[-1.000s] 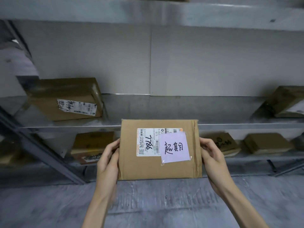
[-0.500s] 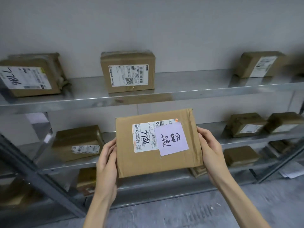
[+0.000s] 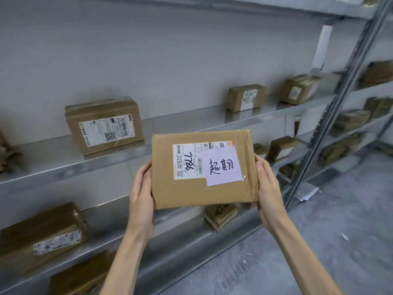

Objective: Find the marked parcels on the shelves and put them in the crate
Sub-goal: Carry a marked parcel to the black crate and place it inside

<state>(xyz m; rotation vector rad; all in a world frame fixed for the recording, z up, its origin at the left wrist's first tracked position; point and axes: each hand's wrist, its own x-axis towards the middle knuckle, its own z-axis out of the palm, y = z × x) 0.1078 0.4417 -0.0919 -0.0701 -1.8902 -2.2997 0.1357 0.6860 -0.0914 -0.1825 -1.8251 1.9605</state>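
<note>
A flat brown cardboard parcel (image 3: 191, 192) with a white shipping label and a pale purple handwritten note taped on it is held up in front of the shelves. My left hand (image 3: 141, 194) grips its left edge and my right hand (image 3: 269, 188) grips its right edge, fingers wrapped behind. No crate is in view.
Metal shelves (image 3: 191, 122) run along a grey wall with several brown parcels, such as one with a white label (image 3: 104, 126) up left and one low on the left (image 3: 42, 235). A grey upright post (image 3: 331, 107) stands at right, with more shelves beyond. Concrete floor (image 3: 319, 241) lies lower right.
My view has risen and swung right along the shelves. Both hands still hold the marked parcel, now tilted slightly and higher relative to the shelves.
</note>
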